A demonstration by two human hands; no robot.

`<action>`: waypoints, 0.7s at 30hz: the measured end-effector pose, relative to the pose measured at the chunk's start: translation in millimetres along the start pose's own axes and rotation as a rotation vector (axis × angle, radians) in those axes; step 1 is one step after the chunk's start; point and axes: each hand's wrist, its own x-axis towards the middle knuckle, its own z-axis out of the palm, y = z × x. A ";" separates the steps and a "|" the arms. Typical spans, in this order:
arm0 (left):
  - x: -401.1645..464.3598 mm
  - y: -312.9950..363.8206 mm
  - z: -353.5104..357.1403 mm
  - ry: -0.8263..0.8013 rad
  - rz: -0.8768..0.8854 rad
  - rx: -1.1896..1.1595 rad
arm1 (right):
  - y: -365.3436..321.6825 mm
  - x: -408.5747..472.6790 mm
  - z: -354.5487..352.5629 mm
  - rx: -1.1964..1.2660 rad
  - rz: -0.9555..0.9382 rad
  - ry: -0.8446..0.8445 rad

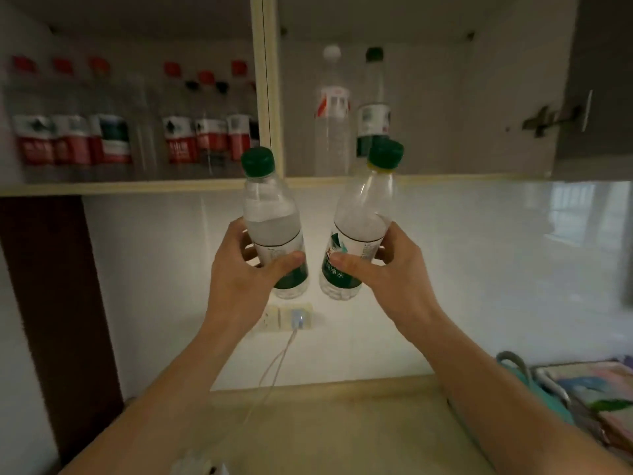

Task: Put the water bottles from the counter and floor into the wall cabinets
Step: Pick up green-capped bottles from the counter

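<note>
Two green-capped water bottles are held in the air in front of the wall cabinets, below the level of the cabinet shelf edge (137,187) and above the counter (342,423). The left bottle (270,217) stands almost upright; the right bottle (359,228) tilts with its cap leaning to the right. Both carry green labels and are partly filled with clear liquid. Their bases sit close together without touching.

The left hand (239,269) wraps the lower body of the left bottle, thumb across the front of the label and fingers curled round the back. The right hand (387,272) grips the right bottle in the same manner, thumb pointing left over the label. Both forearms extend forward and upward from the lower corners of the view.

The right cabinet compartment (445,114) holds two bottles: one with a white cap (331,111) and one with a green cap (374,101), side by side. The left compartment (137,39) holds a row of red-capped bottles (113,118) with red labels; blur prevents an exact count. An open cabinet door with a hinge (555,118) is at the right.

On the wall below, a socket (274,318) carries one plug (297,318) with a white cable (274,368) running down to the counter. A bag (589,399) with printed pattern lies at the right end of the counter.
</note>
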 end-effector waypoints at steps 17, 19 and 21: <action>141.0 154.5 91.7 -0.059 0.084 0.055 | -116.1 151.1 -105.3 0.009 -0.136 0.078; 152.2 147.6 106.0 -0.083 0.010 0.072 | -106.2 163.9 -114.7 0.003 -0.095 0.068; 161.6 141.4 118.9 -0.092 -0.033 0.113 | -95.9 175.1 -123.9 0.019 -0.055 0.070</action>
